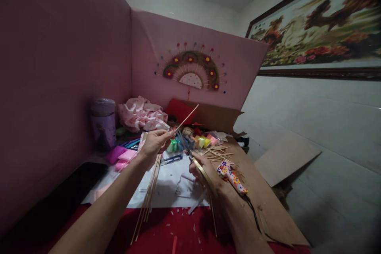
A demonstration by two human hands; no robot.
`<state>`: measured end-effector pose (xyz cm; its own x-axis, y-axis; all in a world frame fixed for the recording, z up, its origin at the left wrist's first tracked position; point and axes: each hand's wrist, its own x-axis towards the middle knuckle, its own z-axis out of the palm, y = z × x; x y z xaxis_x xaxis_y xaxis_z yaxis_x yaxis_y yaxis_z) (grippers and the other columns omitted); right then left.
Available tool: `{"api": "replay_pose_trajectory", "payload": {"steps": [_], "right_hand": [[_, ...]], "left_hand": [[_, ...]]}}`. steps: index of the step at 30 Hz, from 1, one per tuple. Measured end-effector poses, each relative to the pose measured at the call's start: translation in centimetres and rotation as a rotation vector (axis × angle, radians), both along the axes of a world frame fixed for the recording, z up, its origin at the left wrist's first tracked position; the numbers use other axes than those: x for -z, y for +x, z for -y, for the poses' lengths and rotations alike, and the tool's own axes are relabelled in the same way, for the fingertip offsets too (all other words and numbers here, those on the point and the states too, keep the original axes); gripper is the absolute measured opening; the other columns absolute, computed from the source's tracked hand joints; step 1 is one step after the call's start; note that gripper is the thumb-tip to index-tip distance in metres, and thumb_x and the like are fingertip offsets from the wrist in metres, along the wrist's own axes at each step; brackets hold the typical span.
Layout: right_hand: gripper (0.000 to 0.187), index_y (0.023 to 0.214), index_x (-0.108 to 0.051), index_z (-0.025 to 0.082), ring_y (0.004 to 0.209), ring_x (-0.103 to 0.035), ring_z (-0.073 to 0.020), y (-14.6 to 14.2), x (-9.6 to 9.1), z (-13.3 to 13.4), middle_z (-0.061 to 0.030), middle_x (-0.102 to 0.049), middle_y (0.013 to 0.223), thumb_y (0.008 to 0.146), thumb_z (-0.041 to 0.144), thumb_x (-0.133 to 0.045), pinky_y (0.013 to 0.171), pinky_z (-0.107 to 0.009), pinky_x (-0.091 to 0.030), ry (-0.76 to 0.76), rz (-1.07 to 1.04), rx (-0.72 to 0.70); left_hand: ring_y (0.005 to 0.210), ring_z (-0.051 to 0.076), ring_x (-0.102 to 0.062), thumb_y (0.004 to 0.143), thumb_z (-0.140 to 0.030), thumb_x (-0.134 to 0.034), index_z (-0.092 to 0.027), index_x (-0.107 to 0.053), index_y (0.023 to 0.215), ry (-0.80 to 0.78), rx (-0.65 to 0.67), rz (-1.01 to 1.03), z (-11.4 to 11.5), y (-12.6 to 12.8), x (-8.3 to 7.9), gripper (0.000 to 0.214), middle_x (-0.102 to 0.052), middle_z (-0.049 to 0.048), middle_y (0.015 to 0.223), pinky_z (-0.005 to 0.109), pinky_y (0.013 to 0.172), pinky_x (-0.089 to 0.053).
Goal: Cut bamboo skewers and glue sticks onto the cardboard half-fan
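Observation:
My left hand (156, 141) pinches a thin wooden skewer (188, 116) that slants up to the right. In my right hand (205, 168) is a pair of scissors (200, 170) with gold handles; its dark blades point up and left, and their tips meet the skewer near my left fingers. Whether the blades are closed on the stick cannot be made out. Below my left hand a bundle of long skewers (151, 190) lies across the white paper and the red cloth. A blue utility knife (171, 160) rests on the paper between my hands.
A flower-patterned glue gun (233, 178) with a black cord lies on the cardboard (262, 210) at right, near cut sticks (218, 152). A purple tumbler (103, 125), pink cloth (141, 113) and coloured clay packs (205, 141) stand behind. Pink boards (143, 51) enclose the back and left.

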<state>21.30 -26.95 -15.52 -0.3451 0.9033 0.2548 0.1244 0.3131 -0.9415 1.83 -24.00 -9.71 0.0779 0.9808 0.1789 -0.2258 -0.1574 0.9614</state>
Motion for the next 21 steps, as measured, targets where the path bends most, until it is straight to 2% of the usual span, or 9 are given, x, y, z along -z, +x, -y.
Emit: {"api": "replay_pose_trajectory", "payload": {"steps": [10, 15, 21], "right_hand": [[0.053, 0.117, -0.061, 0.018, 0.048, -0.034, -0.0075, 0.23, 0.21, -0.42, 0.0037, -0.045, 0.061, 0.071, 0.043, -0.067, 0.038, -0.017, -0.031, 0.042, 0.012, 0.039], [0.050, 0.118, -0.061, 0.019, 0.049, -0.036, -0.0083, 0.31, 0.30, -0.50, 0.0036, -0.044, 0.061, 0.072, 0.038, -0.065, 0.039, -0.017, -0.032, 0.071, 0.026, 0.053], [0.050, 0.117, -0.063, 0.020, 0.050, -0.035, -0.0086, 0.21, -0.06, -0.31, 0.0038, -0.045, 0.061, 0.069, 0.036, -0.068, 0.040, -0.018, -0.029, 0.077, 0.036, 0.061]], "left_hand": [[0.030, 0.001, -0.027, 0.067, -0.044, -0.069, -0.011, -0.062, 0.061, -0.023, 0.081, -0.229, 0.16, 0.23, 0.42, 0.034, -0.043, -0.0049, 0.038, 0.017, 0.035, -0.009], [0.032, 0.002, -0.029, 0.066, -0.046, -0.069, -0.011, -0.064, 0.062, -0.044, 0.067, -0.273, -0.02, 0.27, 0.68, 0.035, -0.044, -0.0042, 0.039, 0.017, 0.036, -0.012], [0.031, 0.002, -0.027, 0.064, -0.046, -0.070, -0.012, -0.063, 0.061, -0.074, 0.110, -0.272, -0.06, 0.40, 0.64, 0.036, -0.042, -0.0052, 0.038, 0.019, 0.036, -0.011]]}}
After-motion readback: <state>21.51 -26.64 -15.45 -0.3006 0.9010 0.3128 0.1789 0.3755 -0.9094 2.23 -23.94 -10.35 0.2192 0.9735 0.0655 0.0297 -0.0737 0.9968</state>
